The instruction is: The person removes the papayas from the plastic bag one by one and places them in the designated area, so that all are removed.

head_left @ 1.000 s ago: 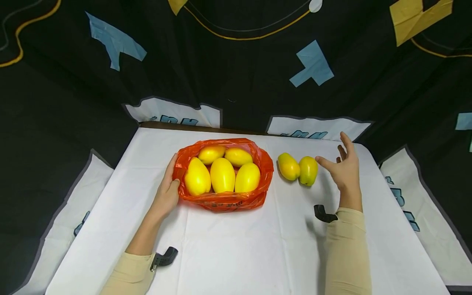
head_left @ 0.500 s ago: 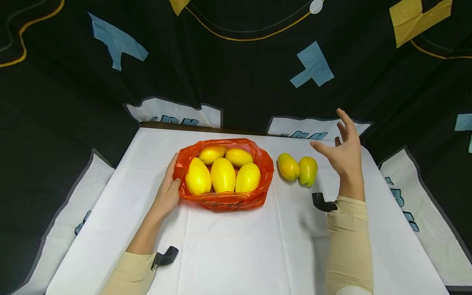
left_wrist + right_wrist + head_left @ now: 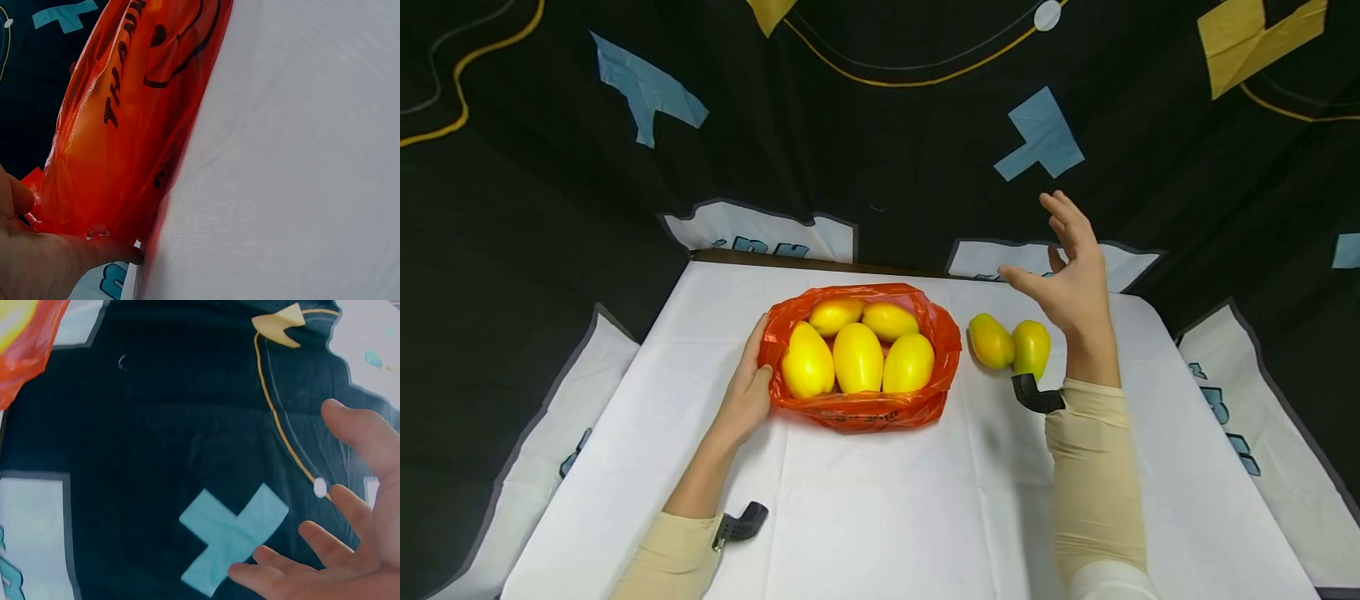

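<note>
Black cloth (image 3: pixel 865 142) bearing blue patches (image 3: pixel 1041 133) hung behind a white table (image 3: pixel 880 508). My head feed gave the full layout. On the table sat a red bag (image 3: pixel 853 419), its mouth open upward, with five yellow fruits (image 3: pixel 859 358) inside, three in front and two behind. Near the bag, apart from it on the right, two loose fruits (image 3: pixel 991 342) lay side by side; I couldn't tell whether they touched. From above, a black mount (image 3: pixel 1036 394) at the right cuff overlapped the lower end of the greener one.

I saw the left hand (image 3: pixel 748 392) gripping the bag's left side, fingers along the outside and thumb toward the front. My left wrist feed added what the head view barely showed: black lettering (image 3: pixel 115 84) running up the bag's side, and the plastic held between thumb and fingers. There the fruit came through only as an orange glow.

The right hand (image 3: pixel 1075 283) hung in the air, above and right of the loose pair on my head feed, thumb well apart from the fingers. My right wrist feed showed the digits more clearly, all spread, one fingertip overlapping a blue cross (image 3: pixel 234 540). At that picture's upper left I caught the bag's edge and a bit of yellow.
</note>
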`<state>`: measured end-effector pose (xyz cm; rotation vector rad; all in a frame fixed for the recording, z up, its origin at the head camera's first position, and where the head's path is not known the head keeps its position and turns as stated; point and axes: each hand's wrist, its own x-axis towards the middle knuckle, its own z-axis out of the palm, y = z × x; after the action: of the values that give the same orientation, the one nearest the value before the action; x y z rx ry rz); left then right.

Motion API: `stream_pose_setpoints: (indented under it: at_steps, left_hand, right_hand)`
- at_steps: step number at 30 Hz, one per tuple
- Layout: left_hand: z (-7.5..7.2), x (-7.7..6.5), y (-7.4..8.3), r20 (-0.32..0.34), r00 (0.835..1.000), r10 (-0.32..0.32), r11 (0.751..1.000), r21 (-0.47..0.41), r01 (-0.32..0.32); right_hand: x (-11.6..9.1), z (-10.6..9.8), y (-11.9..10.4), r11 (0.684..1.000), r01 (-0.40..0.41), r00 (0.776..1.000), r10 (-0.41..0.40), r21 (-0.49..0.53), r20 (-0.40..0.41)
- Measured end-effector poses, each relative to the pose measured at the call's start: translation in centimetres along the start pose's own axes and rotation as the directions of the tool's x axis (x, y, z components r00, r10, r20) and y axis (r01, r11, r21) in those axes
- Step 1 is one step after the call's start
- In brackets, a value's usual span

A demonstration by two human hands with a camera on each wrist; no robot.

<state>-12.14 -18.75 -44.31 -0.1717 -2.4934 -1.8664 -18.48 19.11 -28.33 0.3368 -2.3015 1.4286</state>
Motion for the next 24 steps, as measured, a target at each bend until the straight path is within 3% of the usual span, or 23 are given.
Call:
stream_pose_setpoints:
  at_steps: [11, 24]
  left_hand:
    - [-0.1, 0.1, -0.1, 0.002, 1.0, 0.005, 1.0, -0.001, -0.005]
    - [-0.2, 0.1, -0.2, 0.001, 1.0, -0.003, 1.0, -0.023, 0.003]
  right_hand:
    - [1.1, 3.0, -1.1, 0.999, 0.043, 0.995, -0.045, 0.02, 0.087]
    - [2.4, 7.7, 1.5, 0.992, 0.122, 0.969, -0.127, 0.04, 0.212]
